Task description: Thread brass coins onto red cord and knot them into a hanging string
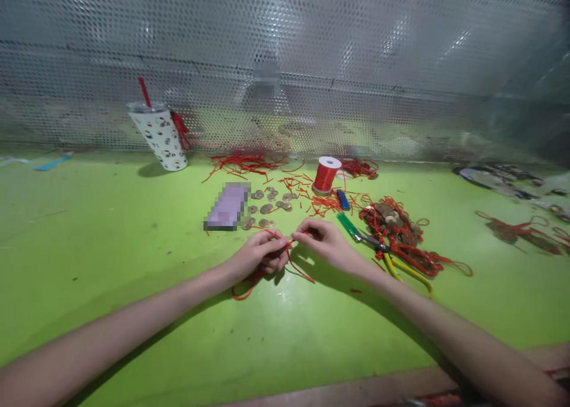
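Both hands meet over the middle of the green table, pinching a red cord (301,270). My left hand (267,251) is closed round the cord, and a loop of it hangs below the fingers. Thumb and fingertips of my right hand (321,241) pinch the cord close to the left fingertips. A loose end slants down to the right between the hands. Whether a coin is hidden inside the left hand I cannot tell. Several brass coins with holes (267,208) lie just beyond the hands.
Right of my hands lie yellow-handled scissors (412,272), green (348,226) and blue lighters (343,200), and a pile of corded coins (394,220). Behind stand a red cord spool (326,177) and a patterned cup (160,137). A blurred-out flat object (228,205) lies left. Perforated metal (312,69) walls the back.
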A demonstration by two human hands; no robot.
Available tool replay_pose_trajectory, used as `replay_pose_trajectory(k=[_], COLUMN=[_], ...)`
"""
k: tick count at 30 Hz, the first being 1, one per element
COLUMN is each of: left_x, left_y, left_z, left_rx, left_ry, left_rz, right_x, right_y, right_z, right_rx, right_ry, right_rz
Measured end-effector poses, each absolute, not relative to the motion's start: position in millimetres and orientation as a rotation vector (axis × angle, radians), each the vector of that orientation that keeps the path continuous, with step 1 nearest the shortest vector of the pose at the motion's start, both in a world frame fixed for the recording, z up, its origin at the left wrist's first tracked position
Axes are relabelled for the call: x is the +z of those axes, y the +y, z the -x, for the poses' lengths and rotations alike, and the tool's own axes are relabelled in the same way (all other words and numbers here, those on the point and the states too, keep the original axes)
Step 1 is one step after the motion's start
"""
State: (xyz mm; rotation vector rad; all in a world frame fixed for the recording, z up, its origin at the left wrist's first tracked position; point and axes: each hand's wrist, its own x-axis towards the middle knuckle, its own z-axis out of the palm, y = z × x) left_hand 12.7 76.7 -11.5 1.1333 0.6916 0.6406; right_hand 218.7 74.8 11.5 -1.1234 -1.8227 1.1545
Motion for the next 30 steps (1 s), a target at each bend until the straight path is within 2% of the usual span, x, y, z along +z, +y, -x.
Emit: replay_pose_trajectory(k=[8,15,30], left_x=[-12.2,-8.9,-8.2], left_y=[75.4,71.8,69.3], left_z=[-13.6,-14.3,-15.1], left_rx=[0.699,0.728,0.742], left_ry=[0.696,0.741,0.801], left_rz=[-1.086,-1.14,-1.215], right_x=[14.3,18.1,17.9], right_y=[77.9,72.4,68.7], right_z=[-221.3,-221.8,-216.7], right_rx=[1.499,1.457,1.532], right_ry=[-1.776,-2.045,-2.023], right_rz=[1.12,1.162,1.021])
